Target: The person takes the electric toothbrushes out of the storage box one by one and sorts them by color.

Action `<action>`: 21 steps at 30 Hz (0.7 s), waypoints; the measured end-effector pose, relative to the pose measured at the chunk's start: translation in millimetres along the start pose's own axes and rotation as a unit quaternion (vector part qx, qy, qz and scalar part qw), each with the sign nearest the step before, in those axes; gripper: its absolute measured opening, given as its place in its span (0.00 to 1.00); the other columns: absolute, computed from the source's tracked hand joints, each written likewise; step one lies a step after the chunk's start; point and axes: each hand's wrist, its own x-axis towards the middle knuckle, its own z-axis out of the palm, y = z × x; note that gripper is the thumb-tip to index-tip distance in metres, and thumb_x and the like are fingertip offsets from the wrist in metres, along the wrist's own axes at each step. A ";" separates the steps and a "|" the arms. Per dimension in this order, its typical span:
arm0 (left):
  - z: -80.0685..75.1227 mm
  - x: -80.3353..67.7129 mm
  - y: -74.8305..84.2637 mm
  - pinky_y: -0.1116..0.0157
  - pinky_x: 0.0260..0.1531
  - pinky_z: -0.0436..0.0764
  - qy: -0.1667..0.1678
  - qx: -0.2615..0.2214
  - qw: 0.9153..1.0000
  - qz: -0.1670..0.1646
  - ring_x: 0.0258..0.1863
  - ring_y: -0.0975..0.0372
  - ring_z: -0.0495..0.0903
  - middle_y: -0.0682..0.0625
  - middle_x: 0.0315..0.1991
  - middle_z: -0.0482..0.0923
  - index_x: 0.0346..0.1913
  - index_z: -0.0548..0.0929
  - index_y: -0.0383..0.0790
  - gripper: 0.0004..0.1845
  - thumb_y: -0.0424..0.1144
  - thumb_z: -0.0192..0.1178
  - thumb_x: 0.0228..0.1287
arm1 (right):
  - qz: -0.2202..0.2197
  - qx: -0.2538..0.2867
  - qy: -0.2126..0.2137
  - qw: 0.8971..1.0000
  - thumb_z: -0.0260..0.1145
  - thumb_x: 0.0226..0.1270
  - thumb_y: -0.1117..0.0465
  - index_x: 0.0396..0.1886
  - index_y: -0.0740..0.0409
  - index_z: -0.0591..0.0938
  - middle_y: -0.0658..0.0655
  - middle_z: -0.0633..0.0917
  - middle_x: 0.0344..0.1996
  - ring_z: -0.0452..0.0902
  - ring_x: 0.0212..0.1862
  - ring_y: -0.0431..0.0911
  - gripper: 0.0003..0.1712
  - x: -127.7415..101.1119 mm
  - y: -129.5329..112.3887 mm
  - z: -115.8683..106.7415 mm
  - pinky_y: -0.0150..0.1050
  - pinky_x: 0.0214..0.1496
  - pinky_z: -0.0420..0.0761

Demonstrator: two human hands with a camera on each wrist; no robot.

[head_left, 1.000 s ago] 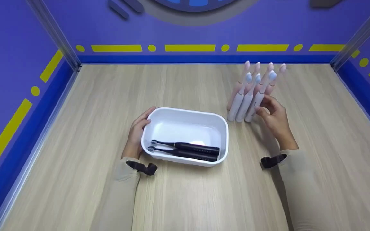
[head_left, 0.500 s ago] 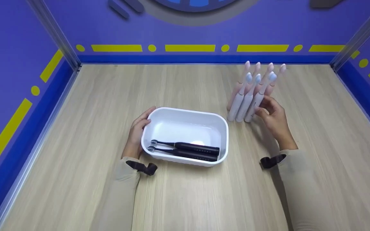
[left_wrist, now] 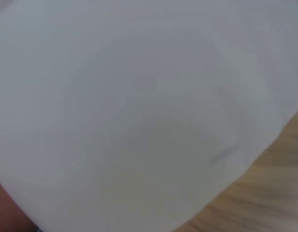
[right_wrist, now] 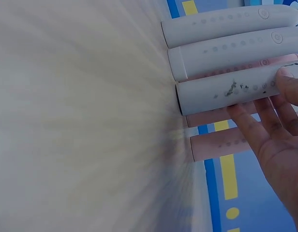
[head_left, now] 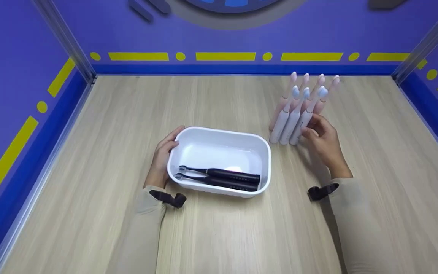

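Observation:
My left hand [head_left: 162, 154] grips the left end of a white plastic bin [head_left: 222, 137], thumb at the rim. Two black electric toothbrushes [head_left: 234, 175] lie side by side in its near half. The bin's outer wall [left_wrist: 139, 96] fills most of the left wrist view. To the right of the bin, white electric toothbrushes [head_left: 280, 127] stand in a row on their bases. My right hand [head_left: 327, 144] pinches the rightmost white electric toothbrush [head_left: 302, 125]; in the right wrist view the thumb lies on the handle [right_wrist: 221, 92] and fingers are beneath it. That toothbrush still stands on the table.
Behind the white row stand several pink electric toothbrushes [head_left: 282, 104], partly hidden. Everything rests on a light wood table [head_left: 127, 102]. Blue-purple panels [head_left: 219, 42] with yellow markings close off the back and both sides.
The pinched white toothbrush has shifted very slightly left, its base closer to the neighbouring white one. The bin and left hand have stayed in place.

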 end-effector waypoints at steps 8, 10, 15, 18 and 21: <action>0.6 -0.3 0.2 0.61 0.74 0.54 0.004 0.001 1.000 -0.001 0.73 0.58 0.57 0.45 0.73 0.61 0.69 0.66 0.33 0.28 0.28 0.38 0.65 | 0.007 -0.007 -0.006 1.000 0.60 0.65 0.73 0.60 0.76 0.69 0.48 0.77 0.45 0.74 0.49 0.38 0.24 -5.1 -15.1 2.3 0.23 0.52 0.76; 0.5 -0.8 0.6 0.61 0.74 0.54 0.000 0.004 1.000 -0.001 0.74 0.58 0.57 0.45 0.73 0.60 0.69 0.66 0.33 0.28 0.28 0.38 0.65 | 0.004 -0.002 -0.005 1.000 0.60 0.65 0.74 0.60 0.76 0.69 0.48 0.77 0.45 0.75 0.49 0.39 0.24 -5.6 -15.4 2.2 0.23 0.53 0.75; 0.3 -0.5 0.0 0.62 0.74 0.53 0.000 0.013 1.000 -0.005 0.74 0.59 0.56 0.47 0.74 0.59 0.70 0.65 0.35 0.28 0.29 0.38 0.66 | 0.003 0.005 -0.002 1.000 0.60 0.64 0.75 0.59 0.77 0.69 0.47 0.78 0.44 0.75 0.48 0.38 0.24 -6.4 -15.5 1.6 0.24 0.53 0.76; 0.2 -0.2 -0.5 0.62 0.74 0.53 0.001 0.010 1.000 -0.007 0.74 0.59 0.56 0.47 0.74 0.60 0.70 0.66 0.35 0.28 0.29 0.38 0.67 | 0.005 0.005 0.001 1.000 0.61 0.63 0.74 0.59 0.77 0.70 0.47 0.79 0.44 0.76 0.48 0.38 0.24 -6.0 -13.8 1.3 0.25 0.54 0.75; 0.0 0.1 -0.7 0.62 0.74 0.53 0.001 0.006 1.000 -0.008 0.74 0.59 0.56 0.47 0.73 0.60 0.70 0.66 0.35 0.28 0.29 0.38 0.66 | 0.003 0.004 0.003 1.000 0.61 0.63 0.74 0.59 0.76 0.70 0.47 0.79 0.44 0.76 0.48 0.39 0.24 -4.6 -7.3 -0.1 0.25 0.53 0.75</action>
